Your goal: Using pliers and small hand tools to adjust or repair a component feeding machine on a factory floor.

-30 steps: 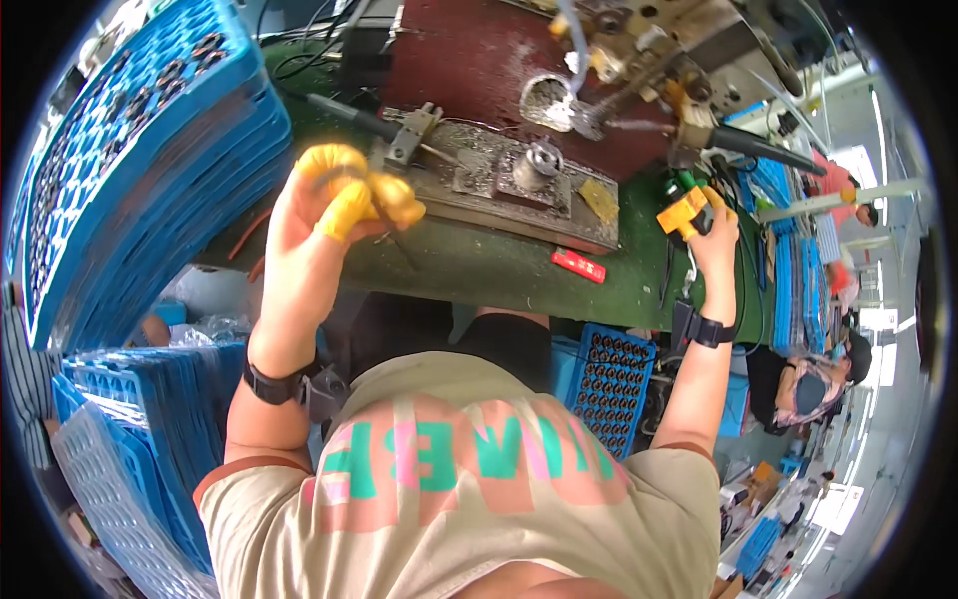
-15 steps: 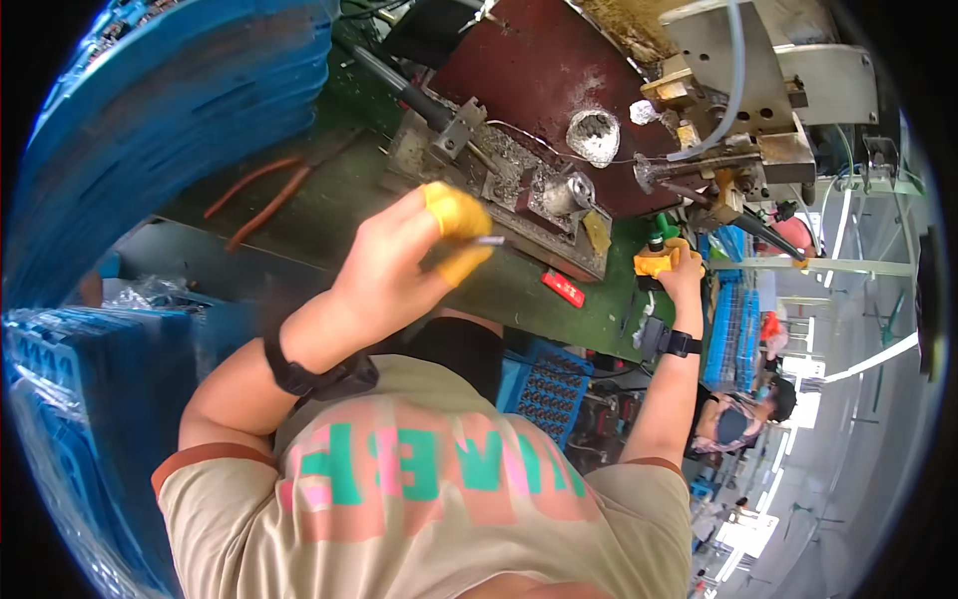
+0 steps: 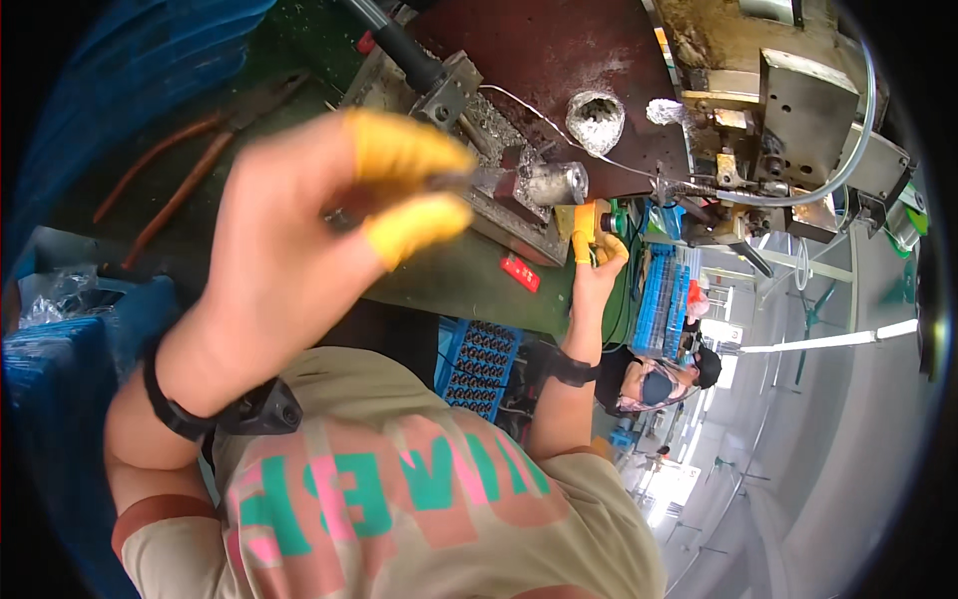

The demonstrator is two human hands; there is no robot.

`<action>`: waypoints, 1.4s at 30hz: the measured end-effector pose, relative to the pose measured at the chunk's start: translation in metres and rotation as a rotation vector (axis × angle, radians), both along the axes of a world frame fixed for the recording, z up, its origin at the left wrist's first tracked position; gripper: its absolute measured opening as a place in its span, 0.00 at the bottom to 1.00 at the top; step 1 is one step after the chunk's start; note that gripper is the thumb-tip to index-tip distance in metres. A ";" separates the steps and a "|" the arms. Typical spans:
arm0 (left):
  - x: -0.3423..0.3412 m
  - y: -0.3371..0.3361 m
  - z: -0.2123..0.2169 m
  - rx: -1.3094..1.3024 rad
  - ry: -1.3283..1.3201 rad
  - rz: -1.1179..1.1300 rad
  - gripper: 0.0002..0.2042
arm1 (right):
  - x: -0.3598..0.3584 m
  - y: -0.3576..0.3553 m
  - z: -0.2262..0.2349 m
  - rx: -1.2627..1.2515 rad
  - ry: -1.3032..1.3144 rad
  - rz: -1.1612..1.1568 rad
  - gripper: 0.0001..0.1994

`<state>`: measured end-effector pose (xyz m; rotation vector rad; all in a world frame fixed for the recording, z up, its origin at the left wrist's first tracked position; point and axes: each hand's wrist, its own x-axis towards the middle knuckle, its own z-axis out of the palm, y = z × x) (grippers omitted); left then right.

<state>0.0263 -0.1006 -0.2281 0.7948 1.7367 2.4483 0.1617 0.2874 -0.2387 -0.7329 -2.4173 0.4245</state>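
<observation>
- Yellow rubber covers sit on the thumb and first finger of our left hand (image 3: 299, 240); these two fingertips are pinched together on a small dark metal piece (image 3: 344, 215), and the other fingers are curled in, so the hand is nearly closed.
- We hold this small metal piece raised close to the camera, above the green table (image 3: 449, 280) and well apart from the machine; it is too blurred to tell its exact shape.
- Our right hand (image 3: 596, 262) is stretched far forward to the table's far edge; its fingers, also with yellow tips, are wrapped around a yellow box-shaped control (image 3: 589, 215) just beside the steel fixture (image 3: 544, 185); whether it presses something we cannot tell.
- A silvery cylinder lies in the steel fixture, under the rusty brown plate (image 3: 559, 50) of the machine; so we judge that one part is already loaded there.
- A blue tray (image 3: 479, 364) with rows of dark parts stands below the table, near our body; many cells look filled.
- We judge the work to be in the middle: one piece is picked up and not yet placed in the fixture; how many pieces are left, the view does not show.
</observation>
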 end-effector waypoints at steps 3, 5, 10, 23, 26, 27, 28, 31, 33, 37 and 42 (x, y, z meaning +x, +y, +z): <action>-0.033 0.021 0.038 0.092 -0.107 -0.120 0.09 | 0.003 -0.016 0.009 0.504 -0.086 -0.070 0.18; -0.051 0.036 0.063 -0.020 -0.114 -0.236 0.10 | -0.002 -0.062 0.027 0.143 0.268 0.066 0.11; -0.080 0.040 0.095 -0.085 -0.115 -0.508 0.10 | -0.019 -0.170 0.071 -0.417 0.224 0.490 0.18; -0.098 0.076 0.113 -0.337 -0.255 -0.612 0.09 | -0.052 -0.193 0.101 -0.902 0.298 0.488 0.12; -0.100 0.073 0.098 -0.228 -0.279 -0.622 0.09 | -0.049 -0.193 0.102 -0.887 0.264 0.543 0.13; -0.102 0.073 0.094 -0.205 -0.288 -0.624 0.09 | -0.049 -0.194 0.101 -0.895 0.273 0.561 0.14; -0.102 0.073 0.090 -0.181 -0.295 -0.626 0.09 | -0.047 -0.194 0.100 -0.906 0.288 0.542 0.14; -0.098 0.070 0.081 -0.114 -0.317 -0.615 0.09 | -0.050 -0.194 0.100 -0.922 0.307 0.568 0.14; -0.093 0.072 0.078 -0.066 -0.308 -0.620 0.09 | -0.052 -0.195 0.098 -0.884 0.308 0.555 0.14; -0.091 0.066 0.073 0.000 -0.323 -0.583 0.09 | -0.055 -0.202 0.096 -0.874 0.348 0.536 0.14; -0.086 0.073 0.067 0.077 -0.309 -0.542 0.09 | -0.055 -0.200 0.097 -0.801 0.427 0.567 0.15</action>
